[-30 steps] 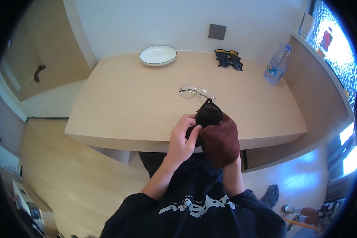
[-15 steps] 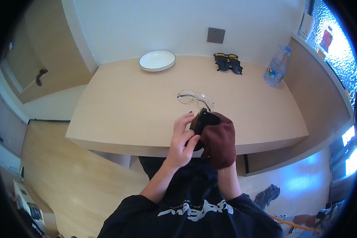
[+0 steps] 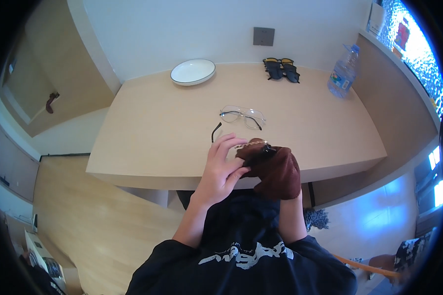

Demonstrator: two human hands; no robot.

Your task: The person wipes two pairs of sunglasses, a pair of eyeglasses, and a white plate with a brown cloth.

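Pale wood fills most of what we see: a wide desk [image 3: 147, 132] set against a white wall, its straight edges bent by the lens. Just over its near edge we find both hands. The left hand [image 3: 220, 172] has its fingers curled and pinching a pair of dark glasses [image 3: 253, 150]; one black temple arm sticks up and to the left of the fingers, while the lenses are mostly covered. The right hand [image 3: 280, 173] is wrapped almost entirely in a brown cloth [image 3: 276, 169], so we cannot tell how its fingers lie, only that the cloth is closed around the right part of the glasses. A thin pale metal part shows at the top of the bundle; we cannot say what it belongs to.

Farther back on the desk, a pair of clear wire-framed spectacles [image 3: 243, 116] lies just beyond the hands, apart from them. Near the wall sit a white plate [image 3: 193, 72], dark sunglasses [image 3: 281, 69] stacked too closely for us to count, and a plastic water bottle [image 3: 341, 72].
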